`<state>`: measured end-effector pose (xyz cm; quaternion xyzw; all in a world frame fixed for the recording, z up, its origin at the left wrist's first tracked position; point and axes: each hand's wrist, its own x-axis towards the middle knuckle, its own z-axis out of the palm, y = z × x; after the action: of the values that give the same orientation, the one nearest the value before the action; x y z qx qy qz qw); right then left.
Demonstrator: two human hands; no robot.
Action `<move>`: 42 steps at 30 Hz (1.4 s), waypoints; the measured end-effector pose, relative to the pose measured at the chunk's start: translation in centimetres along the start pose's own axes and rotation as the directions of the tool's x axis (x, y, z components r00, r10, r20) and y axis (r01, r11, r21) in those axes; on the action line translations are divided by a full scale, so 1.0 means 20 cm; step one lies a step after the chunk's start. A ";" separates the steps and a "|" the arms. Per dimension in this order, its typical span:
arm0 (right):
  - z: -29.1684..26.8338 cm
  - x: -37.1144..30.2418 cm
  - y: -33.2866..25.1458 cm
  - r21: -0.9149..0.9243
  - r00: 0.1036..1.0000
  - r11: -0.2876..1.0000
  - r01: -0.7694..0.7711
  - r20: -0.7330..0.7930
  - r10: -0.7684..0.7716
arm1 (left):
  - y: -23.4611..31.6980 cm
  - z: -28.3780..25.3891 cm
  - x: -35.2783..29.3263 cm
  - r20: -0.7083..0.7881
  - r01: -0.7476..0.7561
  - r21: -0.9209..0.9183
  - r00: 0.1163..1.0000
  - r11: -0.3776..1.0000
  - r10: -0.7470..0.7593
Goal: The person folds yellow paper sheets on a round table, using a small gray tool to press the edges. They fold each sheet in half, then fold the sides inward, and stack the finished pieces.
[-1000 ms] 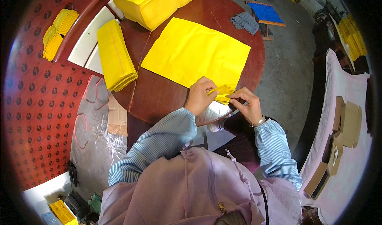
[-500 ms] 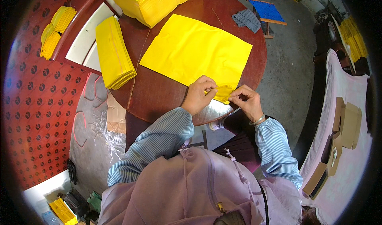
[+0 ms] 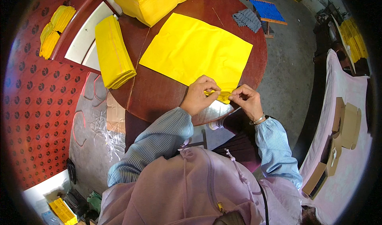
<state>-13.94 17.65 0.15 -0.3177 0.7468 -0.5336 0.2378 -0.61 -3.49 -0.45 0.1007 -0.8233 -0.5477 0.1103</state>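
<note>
A flat yellow sheet (image 3: 197, 48), paper or cloth, I cannot tell which, lies on the round red-brown table (image 3: 159, 95). Its near edge is gathered into small folds between my hands. My left hand (image 3: 199, 94) pinches that edge from the left, thumb pointing right. Just across from it, the thumb and forefinger of my right hand (image 3: 247, 101) grip the same folds at the sheet's near right corner. Left of the sheet lies a stack of folded yellow pieces (image 3: 114, 54). A thicker yellow stack (image 3: 153, 2) stands behind it at the table's far side.
A grey knitted cloth (image 3: 246, 20) rests at the table's far right, beside a blue-topped folding stool (image 3: 267, 12) on the floor. More yellow bundles (image 3: 57, 26) sit at the far left. On the right, opened cardboard boxes (image 3: 350, 125) lie on a pink-covered surface (image 3: 346, 185).
The gathered edge between my hands is lower and more tightly folded than before. My left thumb has shifted slightly right; my right hand has barely moved.
</note>
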 end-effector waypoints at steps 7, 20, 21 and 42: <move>0.00 0.00 0.00 -0.020 1.000 1.000 0.008 -0.014 -0.008 | 0.00 0.00 -0.01 -0.012 -0.056 0.008 0.998 0.998 0.056; 0.00 -0.03 -0.01 -0.065 0.998 0.996 0.068 0.004 -0.068 | 0.00 0.08 0.01 -0.169 0.001 0.038 0.986 0.999 0.006; -0.01 -0.03 -0.01 -0.103 0.994 0.989 0.105 0.002 -0.106 | 0.00 0.07 0.01 -0.161 0.003 0.040 0.987 0.999 0.004; 0.01 -0.02 0.00 0.039 0.999 0.999 -0.021 -0.027 0.022 | 0.00 0.04 0.01 -0.097 -0.034 0.049 0.995 0.998 0.039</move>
<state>-13.56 17.76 0.09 -0.2976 0.7431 -0.5494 0.2396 -0.96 -2.76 -0.72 0.1147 -0.8312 -0.5205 0.1579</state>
